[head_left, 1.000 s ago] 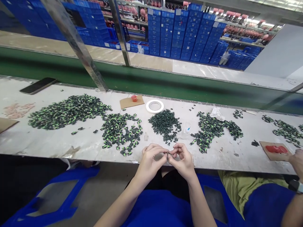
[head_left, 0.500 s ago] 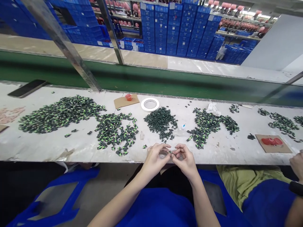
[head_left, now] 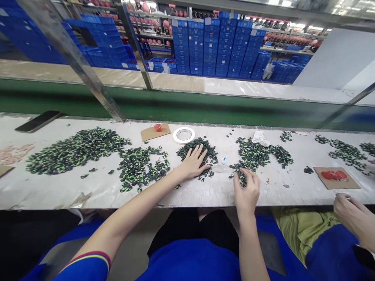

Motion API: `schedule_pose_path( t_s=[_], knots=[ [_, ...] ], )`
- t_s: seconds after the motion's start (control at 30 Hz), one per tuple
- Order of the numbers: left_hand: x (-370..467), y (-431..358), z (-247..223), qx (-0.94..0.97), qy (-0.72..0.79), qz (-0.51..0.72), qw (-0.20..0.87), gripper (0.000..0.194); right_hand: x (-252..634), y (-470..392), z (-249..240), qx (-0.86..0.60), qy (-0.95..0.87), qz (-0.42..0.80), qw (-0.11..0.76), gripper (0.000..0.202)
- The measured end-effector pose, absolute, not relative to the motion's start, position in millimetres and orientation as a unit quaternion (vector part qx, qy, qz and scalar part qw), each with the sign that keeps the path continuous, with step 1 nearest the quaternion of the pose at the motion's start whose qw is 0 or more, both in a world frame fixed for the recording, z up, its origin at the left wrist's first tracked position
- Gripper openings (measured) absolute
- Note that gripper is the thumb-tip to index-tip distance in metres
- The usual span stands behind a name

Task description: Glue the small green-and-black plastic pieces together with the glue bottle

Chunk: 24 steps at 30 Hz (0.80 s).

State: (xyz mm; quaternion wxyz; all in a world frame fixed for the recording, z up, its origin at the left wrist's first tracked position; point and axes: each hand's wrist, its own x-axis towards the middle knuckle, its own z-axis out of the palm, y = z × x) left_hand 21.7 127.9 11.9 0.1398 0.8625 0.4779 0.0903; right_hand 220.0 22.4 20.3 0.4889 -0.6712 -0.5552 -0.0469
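My left hand (head_left: 192,163) lies spread over a heap of small dark green parts (head_left: 211,150), fingers stretched out and touching it. Over the near edge of a pile of black-and-green pieces (head_left: 253,154) is my right hand (head_left: 247,189), its fingers apart and bent towards the pile. I cannot make out any piece between its fingers. Between the two hands stands a small clear bottle with a blue tip (head_left: 223,164). Left of my left hand, more black-and-green pieces (head_left: 134,168) lie in a loose ring.
A large pile of black-and-green pieces (head_left: 79,150) and a phone (head_left: 38,121) lie at left. Behind the heap are a white tape roll (head_left: 184,135) and a red cup (head_left: 158,127) on cardboard. A co-worker's hand (head_left: 353,214) is at right, near cardboard with red lids (head_left: 334,175).
My hands were together at the table edge, fingering a small green piece. They have parted: the left reached forward onto the dark green heap, the right moved to the right-hand pile.
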Motion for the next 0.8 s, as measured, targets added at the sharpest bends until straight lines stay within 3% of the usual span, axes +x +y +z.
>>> schedule_pose_path(
  t_s=[0.5,0.7,0.8],
  knots=[
    [-3.5,93.1,5.5,0.927,0.351,0.036,0.131,0.067,150.8,23.0,-12.9,-0.576,-0.750,-0.002,0.326,0.031],
    [-3.8,98.9,29.7,0.924,0.318,0.001,0.215,0.060,168.1,21.0,-7.0,-0.530,-0.740,0.037,0.412,0.036],
    [-25.0,96.4,49.3,0.909,0.349,0.057,0.221,0.059,184.4,18.8,-0.2,-0.565,-0.662,0.039,0.491,0.024]
  ],
)
